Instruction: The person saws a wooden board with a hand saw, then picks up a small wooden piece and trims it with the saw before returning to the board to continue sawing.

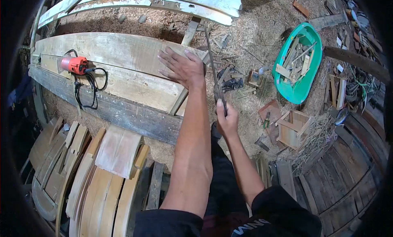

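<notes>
My left hand (pixel 183 68) lies flat with fingers spread near the right end of a wide, pale wooden board (pixel 114 48). In my right hand (pixel 227 120) is the handle of a handsaw (pixel 213 69), its long dark blade seen nearly edge-on and pointing away from me. The blade stands beside the board's right end, just right of my left hand. A second pale board (pixel 135 83) lies alongside the first, nearer to me, with a grey weathered beam (pixel 123 116) along its near side.
A red power tool (pixel 74 65) with a coiled black cord rests on the boards at left. At right, a green tub (pixel 301 95) holds wood offcuts. A small wooden box (pixel 301 132) and pliers (pixel 267 120) lie on the shaving-covered floor. Curved wooden pieces (pixel 98 196) stand at lower left.
</notes>
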`<state>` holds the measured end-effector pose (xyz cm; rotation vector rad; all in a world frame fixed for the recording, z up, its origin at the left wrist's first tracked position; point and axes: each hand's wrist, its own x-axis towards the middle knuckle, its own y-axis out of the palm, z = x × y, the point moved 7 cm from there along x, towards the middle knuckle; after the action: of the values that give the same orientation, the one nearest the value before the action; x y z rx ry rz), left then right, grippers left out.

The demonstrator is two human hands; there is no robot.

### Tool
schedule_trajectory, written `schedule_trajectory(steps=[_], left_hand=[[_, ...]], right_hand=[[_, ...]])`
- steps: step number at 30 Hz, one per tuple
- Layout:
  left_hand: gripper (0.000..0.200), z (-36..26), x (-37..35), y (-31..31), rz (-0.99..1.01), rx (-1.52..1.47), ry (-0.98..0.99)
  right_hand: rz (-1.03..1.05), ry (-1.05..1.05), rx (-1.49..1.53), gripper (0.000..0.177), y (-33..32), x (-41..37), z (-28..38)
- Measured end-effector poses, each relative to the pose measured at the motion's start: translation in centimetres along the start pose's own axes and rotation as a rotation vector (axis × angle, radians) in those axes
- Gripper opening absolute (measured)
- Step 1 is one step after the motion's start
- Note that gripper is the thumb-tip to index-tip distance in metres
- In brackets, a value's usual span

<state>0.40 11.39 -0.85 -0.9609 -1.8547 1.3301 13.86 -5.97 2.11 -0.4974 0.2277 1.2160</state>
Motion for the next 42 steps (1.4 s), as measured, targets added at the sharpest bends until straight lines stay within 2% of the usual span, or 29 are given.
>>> schedule_trajectory(steps=[2,5,8,14,18,22,25,28,29,32,33,36,42], left_hand=[[0.068,0.0,0.1,0.0,0.008,-0.012,0.0],[0.071,0.1,-0.2,0.0,0.047,-0.046,-0.006],[0.069,0.2,-0.2,0.3,0.013,-0.038,-0.002],[0.072,0.1,-0.2,0.1,0.009,-0.075,0.034],[0.073,0.1,-0.5,-0.1,0.095,-0.171,0.112],[0.071,1.6,-1.2,0.0,0.129,-0.224,0.23],[0.07,1.1,-1.1,0.2,0.043,-0.1,0.268],[0.069,1.1,-0.7,0.1,0.18,-0.154,0.403],[0.064,1.0,-0.8,-0.7,0.158,-0.214,0.557],[0.057,1.9,-3.2,-1.4,0.365,-0.358,0.958],[0.054,2.0,-4.3,-2.3,0.31,-0.197,1.093],[0.056,2.4,-3.5,-2.2,0.395,-0.231,1.046],[0.058,1.8,-3.6,-2.1,0.34,-0.169,1.037]], right_hand=[[0.019,0.063,0.034,0.041,0.5,1.4,0.3],[-0.022,-0.038,-0.035,0.042,0.8,2.3,0.6],[0.039,0.013,0.044,0.042,0.7,2.6,-0.3],[0.047,-0.072,0.053,0.043,0.2,3.5,-1.4],[0.097,-0.08,0.056,0.045,0.7,3.3,-1.2],[0.03,-0.181,0.039,0.045,1.3,2.8,-1.0],[-0.003,-0.183,0.019,0.045,1.2,2.8,-1.1],[-0.005,-0.172,0.007,0.044,0.9,3.0,-1.4],[-0.011,-0.173,0.015,0.044,0.9,2.9,-1.6],[-0.019,-0.194,0.04,0.044,1.3,3.3,-1.7],[-0.019,-0.211,0.052,0.044,1.4,3.5,-1.2],[0.013,-0.172,0.032,0.044,1.6,4.0,-1.5],[-0.057,-0.143,0.009,0.044,2.2,1.0,-2.5]])
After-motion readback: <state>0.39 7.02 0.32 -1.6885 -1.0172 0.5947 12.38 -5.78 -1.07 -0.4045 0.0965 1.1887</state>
